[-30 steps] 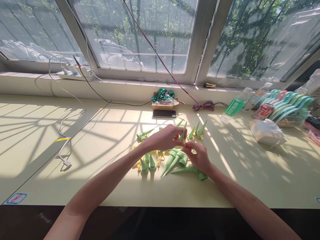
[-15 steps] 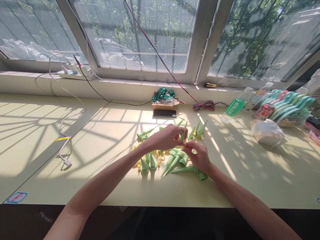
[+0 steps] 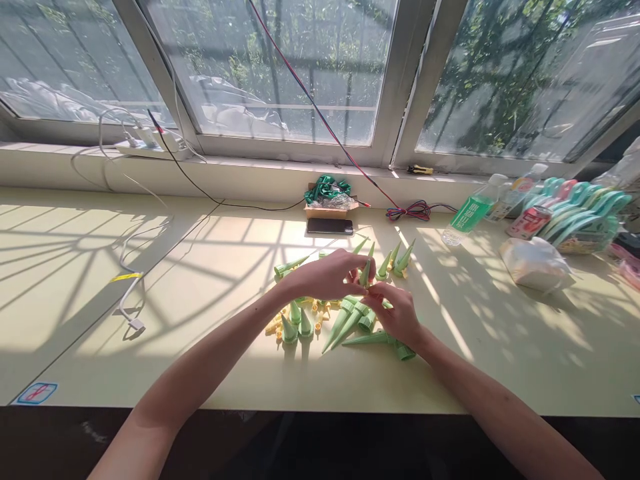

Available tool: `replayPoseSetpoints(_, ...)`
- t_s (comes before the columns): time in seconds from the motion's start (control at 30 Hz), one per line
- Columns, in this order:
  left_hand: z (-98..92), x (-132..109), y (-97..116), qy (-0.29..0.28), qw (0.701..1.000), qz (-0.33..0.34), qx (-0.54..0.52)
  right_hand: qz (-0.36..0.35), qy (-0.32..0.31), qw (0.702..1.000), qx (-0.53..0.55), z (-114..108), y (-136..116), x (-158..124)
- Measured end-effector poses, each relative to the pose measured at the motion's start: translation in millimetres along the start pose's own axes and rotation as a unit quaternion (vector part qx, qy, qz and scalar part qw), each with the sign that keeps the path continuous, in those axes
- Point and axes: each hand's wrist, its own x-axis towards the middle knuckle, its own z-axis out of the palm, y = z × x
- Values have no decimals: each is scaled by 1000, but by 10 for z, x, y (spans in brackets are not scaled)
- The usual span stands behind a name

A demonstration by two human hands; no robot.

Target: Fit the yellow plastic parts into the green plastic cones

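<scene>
Above the middle of the pile, my left hand (image 3: 336,275) is closed around a green cone-shaped plastic spike (image 3: 365,273), its point upward. My right hand (image 3: 399,312) pinches at the spike's lower end; what lies between its fingertips is too small and hidden to make out. Below and beside the hands lie long green spikes (image 3: 345,323), some with ribbed caps. Two short green cones (image 3: 305,325) stand upright at the left front, among small yellow plastic nozzles (image 3: 318,328). Behind my right hand, more green cones (image 3: 403,261) stand with yellow pieces at their bases.
A dark phone (image 3: 330,227) lies before a small cardboard box (image 3: 327,212) holding green material. To the right are a green-labelled bottle (image 3: 470,212), a can (image 3: 529,222) and a tissue pack (image 3: 534,265). A white cable (image 3: 131,293) trails over the table at left.
Both hands stay almost in place around the upright green spike, with only a slight shift of the fingers. The pile looks unchanged.
</scene>
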Motion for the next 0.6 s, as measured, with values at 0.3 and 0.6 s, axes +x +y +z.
replayPoseSetpoints(0.3,34,32,-13,17,1000,-4,19,2,-2,1000,-9,-4,1,3)
replayPoseSetpoints(0.6,55,47,-13,39,999,-16,22,-3,4,1000,2,-11,13,5)
